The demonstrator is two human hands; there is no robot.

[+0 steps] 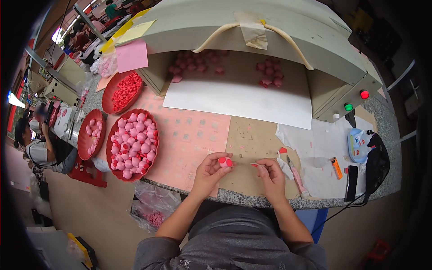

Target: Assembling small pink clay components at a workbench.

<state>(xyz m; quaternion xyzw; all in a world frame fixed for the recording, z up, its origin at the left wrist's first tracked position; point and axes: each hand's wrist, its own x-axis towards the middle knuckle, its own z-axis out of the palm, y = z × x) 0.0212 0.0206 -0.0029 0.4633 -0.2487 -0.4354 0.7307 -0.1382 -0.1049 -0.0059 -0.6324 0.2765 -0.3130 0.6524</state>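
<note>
My left hand is closed around a small pink ball-shaped piece with red patches on it. Between the thumb and fingers of my right hand is a tiny red piece, too small to name. Both hands are over the brown paper at the near part of the table, a short gap between them. Beside my right hand lie a slim pink-handled cutter, a scrap of white paper and a small red bit. Left of my left hand stands a red scalloped bowl heaped with pink and red pieces.
A grey box-like machine spans the table's back, pink pieces inside, a white sheet at its mouth. Two more red bowls stand left. Right are an orange box, a phone-like black slab and a black bag. Another person sits far left.
</note>
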